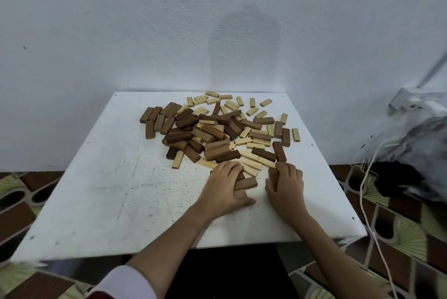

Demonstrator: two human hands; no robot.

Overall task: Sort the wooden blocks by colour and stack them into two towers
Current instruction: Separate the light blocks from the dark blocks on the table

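A loose heap of wooden blocks lies on the far half of the white table. Dark brown and pale blocks are mixed in it. Pale blocks are scattered along the far edge, and a few mid-brown ones sit at the heap's left. My left hand lies over a few brown blocks laid side by side at the heap's near edge, thumb against their near end. My right hand grips one brown block, held upright just to their right.
The table stands against a white wall. A white cable hangs down past the table's right edge, beside a grey bundle and dark cloth on the patterned floor. The left and near parts of the tabletop carry no blocks.
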